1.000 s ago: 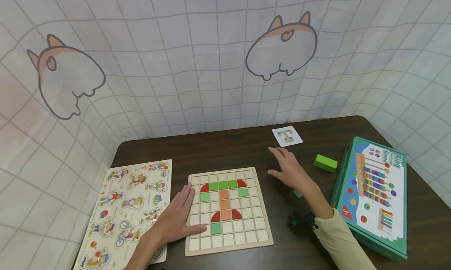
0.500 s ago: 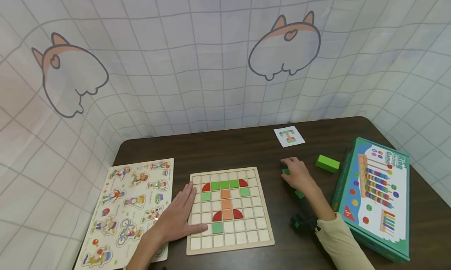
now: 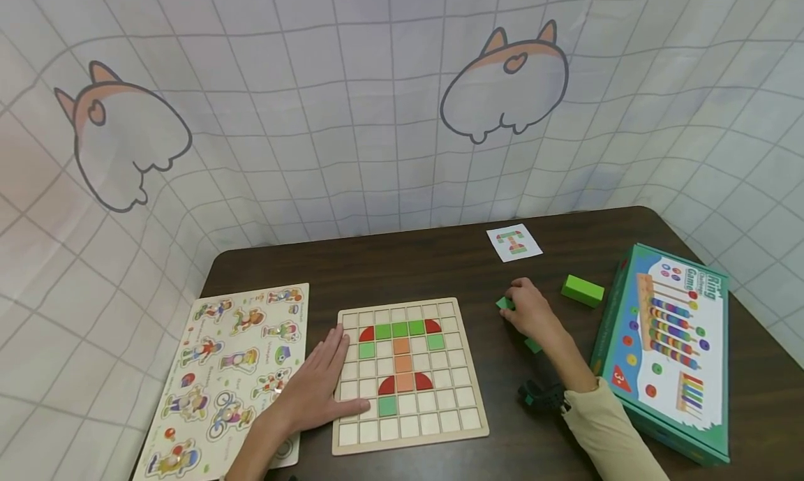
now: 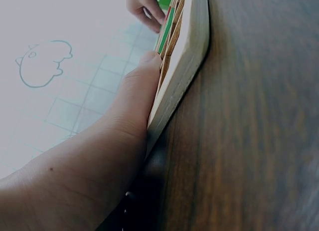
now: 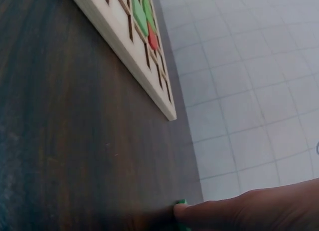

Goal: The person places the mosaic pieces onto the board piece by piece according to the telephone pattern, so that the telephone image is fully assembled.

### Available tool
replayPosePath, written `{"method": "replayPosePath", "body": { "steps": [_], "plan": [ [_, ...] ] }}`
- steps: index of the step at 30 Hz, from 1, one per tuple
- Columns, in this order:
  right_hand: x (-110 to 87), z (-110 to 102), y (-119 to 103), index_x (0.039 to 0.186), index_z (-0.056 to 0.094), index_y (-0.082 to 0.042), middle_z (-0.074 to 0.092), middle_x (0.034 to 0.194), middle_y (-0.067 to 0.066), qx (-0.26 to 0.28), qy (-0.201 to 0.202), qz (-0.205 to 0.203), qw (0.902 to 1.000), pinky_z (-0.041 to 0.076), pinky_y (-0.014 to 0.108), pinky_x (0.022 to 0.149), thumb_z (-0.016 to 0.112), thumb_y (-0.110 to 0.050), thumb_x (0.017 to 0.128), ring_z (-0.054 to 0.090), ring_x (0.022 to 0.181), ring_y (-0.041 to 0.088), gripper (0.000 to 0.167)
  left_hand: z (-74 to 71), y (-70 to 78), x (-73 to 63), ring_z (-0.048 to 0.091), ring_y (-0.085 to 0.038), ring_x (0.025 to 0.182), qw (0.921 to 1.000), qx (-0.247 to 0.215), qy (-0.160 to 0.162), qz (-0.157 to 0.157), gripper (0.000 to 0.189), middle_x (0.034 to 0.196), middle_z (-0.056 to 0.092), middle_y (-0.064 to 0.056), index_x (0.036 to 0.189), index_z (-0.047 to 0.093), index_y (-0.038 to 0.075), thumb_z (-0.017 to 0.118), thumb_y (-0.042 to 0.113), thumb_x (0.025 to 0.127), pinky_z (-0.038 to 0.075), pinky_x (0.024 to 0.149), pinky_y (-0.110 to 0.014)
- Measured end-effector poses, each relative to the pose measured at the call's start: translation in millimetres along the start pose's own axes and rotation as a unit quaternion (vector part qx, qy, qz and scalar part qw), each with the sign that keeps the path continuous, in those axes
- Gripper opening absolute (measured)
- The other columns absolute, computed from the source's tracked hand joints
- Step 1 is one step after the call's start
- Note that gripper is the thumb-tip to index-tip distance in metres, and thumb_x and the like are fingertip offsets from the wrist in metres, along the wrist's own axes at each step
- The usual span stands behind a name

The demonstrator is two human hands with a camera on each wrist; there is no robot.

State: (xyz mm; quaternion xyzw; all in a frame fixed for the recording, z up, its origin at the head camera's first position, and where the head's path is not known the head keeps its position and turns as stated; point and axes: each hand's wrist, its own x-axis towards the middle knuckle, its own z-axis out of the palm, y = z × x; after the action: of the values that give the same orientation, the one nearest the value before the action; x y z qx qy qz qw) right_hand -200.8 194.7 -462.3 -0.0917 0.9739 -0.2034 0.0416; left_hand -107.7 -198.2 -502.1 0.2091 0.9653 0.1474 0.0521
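Note:
A wooden grid board lies mid-table in the head view, with red quarter-round, green and orange tiles in some of its squares. My left hand rests along its left side, fingers straight and thumb reaching over the lower-left squares. In the left wrist view the left thumb touches the board's edge. To the right of the board, my right hand pinches a small green tile at table level. The right wrist view shows the right thumb against that tile, which is mostly hidden. Another green piece lies under the right wrist.
A small white pattern card lies at the back. The bright green block sits right of my right hand, beside a large green game box. A picture puzzle board is at the left, partly under my left arm.
My right hand has come down from an open reach near the card, toward the person and slightly right, onto the green tile, which has shifted slightly left. The left hand has stayed put.

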Motion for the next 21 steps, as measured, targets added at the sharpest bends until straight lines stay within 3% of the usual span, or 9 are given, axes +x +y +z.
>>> {"method": "replayPosePath", "body": {
  "steps": [4,8,10,12,14,17,19,21],
  "plan": [
    [0.2,2.1,0.3,0.111,0.066,0.007,0.057,0.118,0.028,-0.015,0.011,0.013,0.9997,0.052,0.052,0.082,0.069,-0.011,0.088,0.056,0.106,0.044,0.029,0.7,0.2,-0.4,0.012,-0.027,0.153,1.0000,0.002,0.007,0.002,0.116,0.165,0.009,-0.011,0.156,0.015,0.005,0.052,0.082,0.076,0.023,0.122,-0.045],
    [0.3,3.1,-1.5,0.111,0.068,0.001,0.062,0.105,0.020,-0.008,0.025,0.011,0.9996,0.052,0.042,0.067,0.070,-0.016,0.087,0.059,0.089,0.032,0.030,1.8,-0.5,-1.6,0.011,-0.026,0.153,1.0000,-0.001,0.006,0.000,0.117,0.165,0.008,-0.010,0.156,0.014,0.006,0.052,0.082,0.076,0.022,0.122,-0.045],
    [-2.0,3.5,-8.8,0.109,0.069,-0.001,0.064,0.101,0.015,0.026,0.040,-0.026,0.9985,0.051,0.037,0.065,0.070,-0.016,0.086,0.061,0.084,0.027,0.028,2.2,-1.1,-2.5,0.009,-0.026,0.153,1.0000,-0.001,-0.002,-0.002,0.117,0.165,0.006,-0.009,0.156,0.013,0.006,0.050,0.083,0.076,0.021,0.123,-0.045],
    [-6.9,4.9,-22.2,0.108,0.070,-0.003,0.065,0.100,0.011,0.065,0.055,-0.104,0.9909,0.051,0.033,0.066,0.071,-0.016,0.085,0.062,0.083,0.023,0.027,2.4,-1.5,-3.4,0.007,-0.025,0.153,0.9999,-0.002,-0.009,-0.005,0.117,0.166,0.003,-0.008,0.156,0.011,0.007,0.049,0.084,0.076,0.020,0.123,-0.044],
    [-14.1,8.1,-40.6,0.109,0.071,-0.005,0.066,0.101,0.007,0.085,0.059,-0.215,0.9712,0.052,0.029,0.068,0.072,-0.016,0.084,0.062,0.085,0.019,0.027,2.5,-1.5,-3.6,0.006,-0.024,0.153,0.9999,-0.002,-0.012,-0.005,0.117,0.166,0.003,-0.008,0.156,0.011,0.007,0.048,0.084,0.076,0.020,0.123,-0.044],
    [-26.2,16.5,-69.8,0.110,0.073,-0.009,0.066,0.101,0.002,0.071,0.050,-0.379,0.9212,0.052,0.023,0.072,0.074,-0.018,0.084,0.059,0.086,0.013,0.028,2.1,-1.2,-2.6,0.005,-0.023,0.154,0.9998,-0.005,-0.014,-0.009,0.117,0.166,0.002,-0.007,0.156,0.011,0.008,0.047,0.085,0.076,0.019,0.123,-0.044],
    [-34.5,23.7,-84.0,0.110,0.074,-0.012,0.065,0.100,-0.001,0.050,0.034,-0.454,0.8887,0.050,0.016,0.072,0.073,-0.021,0.085,0.056,0.086,0.009,0.026,1.7,-0.6,-1.5,0.005,-0.023,0.154,0.9998,-0.001,-0.017,-0.011,0.118,0.166,0.001,-0.007,0.157,0.010,0.008,0.046,0.085,0.076,0.019,0.124,-0.044],
    [-41.0,31.4,-93.8,0.110,0.074,-0.015,0.064,0.097,-0.004,0.038,0.013,-0.497,0.8666,0.046,0.010,0.071,0.072,-0.023,0.087,0.054,0.083,0.006,0.024,1.1,-0.2,-0.8,0.004,-0.023,0.154,0.9998,0.001,-0.018,-0.013,0.118,0.166,0.001,-0.007,0.157,0.009,0.009,0.045,0.086,0.075,0.019,0.124,-0.044]
  ]
}}
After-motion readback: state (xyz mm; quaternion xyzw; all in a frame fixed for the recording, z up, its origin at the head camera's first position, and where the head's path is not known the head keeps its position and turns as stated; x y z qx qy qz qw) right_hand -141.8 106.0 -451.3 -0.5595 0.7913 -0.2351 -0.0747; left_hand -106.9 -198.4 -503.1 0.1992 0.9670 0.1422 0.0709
